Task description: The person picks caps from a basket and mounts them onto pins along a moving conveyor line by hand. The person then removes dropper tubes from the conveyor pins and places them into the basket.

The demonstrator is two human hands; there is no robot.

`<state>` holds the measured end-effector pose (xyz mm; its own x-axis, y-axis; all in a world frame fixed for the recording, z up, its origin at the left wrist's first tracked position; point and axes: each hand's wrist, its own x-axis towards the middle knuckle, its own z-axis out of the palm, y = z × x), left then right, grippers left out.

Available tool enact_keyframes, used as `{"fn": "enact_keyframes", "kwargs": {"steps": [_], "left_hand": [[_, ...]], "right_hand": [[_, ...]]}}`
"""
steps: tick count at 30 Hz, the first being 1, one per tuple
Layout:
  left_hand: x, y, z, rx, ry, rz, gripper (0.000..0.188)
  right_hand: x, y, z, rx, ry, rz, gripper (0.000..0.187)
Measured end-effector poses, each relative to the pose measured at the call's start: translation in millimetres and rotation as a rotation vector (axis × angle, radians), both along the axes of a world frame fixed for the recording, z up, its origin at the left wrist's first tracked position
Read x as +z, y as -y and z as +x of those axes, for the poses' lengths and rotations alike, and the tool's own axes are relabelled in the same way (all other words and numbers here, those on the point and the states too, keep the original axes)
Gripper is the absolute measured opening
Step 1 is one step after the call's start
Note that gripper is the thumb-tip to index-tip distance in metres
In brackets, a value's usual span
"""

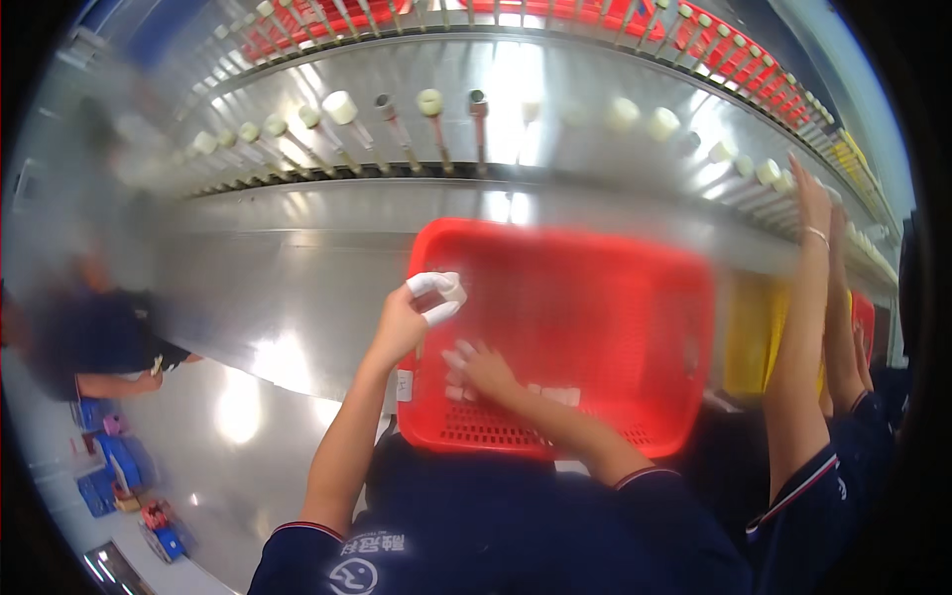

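Note:
My left hand, with white covers on its fingertips, pinches a small white cylindrical piece above the left rim of a red plastic basket. Inside that basket my right hand reaches down to the left, fingers stretched apart over small white pieces. Its fingertips are also covered in white and slightly blurred. More white pieces lie in a row on the basket's floor, beside my right wrist; my forearm hides part of them.
Beyond the basket, rods with cream caps stand along a metal rack. A co-worker's raised arms are at the right, near a yellow basket. Another person is at the far left, near blue containers.

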<state>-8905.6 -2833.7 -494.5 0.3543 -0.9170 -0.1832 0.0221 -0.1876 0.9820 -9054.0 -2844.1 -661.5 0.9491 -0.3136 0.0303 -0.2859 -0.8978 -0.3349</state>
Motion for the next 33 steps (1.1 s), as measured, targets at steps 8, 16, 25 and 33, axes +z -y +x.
{"fn": "enact_keyframes", "kwargs": {"steps": [8, 16, 25, 33], "left_hand": [[13.8, -68.5, -31.6, 0.287, -0.312, -0.129, 0.027], [76.3, -146.2, 30.7, 0.215, -0.371, -0.301, 0.032], [277.2, -153.7, 162.0, 0.593, 0.704, -0.445, 0.027], [280.0, -136.7, 112.2, 0.349, 1.088, -0.379, 0.032]], "right_hand": [[38.1, -34.7, -47.1, -0.108, 0.168, 0.435, 0.041], [40.1, -95.9, 14.0, 0.117, -0.257, 0.558, 0.035], [58.6, -203.4, 45.5, 0.024, -0.572, 1.189, 0.024], [259.8, -230.8, -6.5, -0.175, -0.448, 1.373, 0.035]]}}
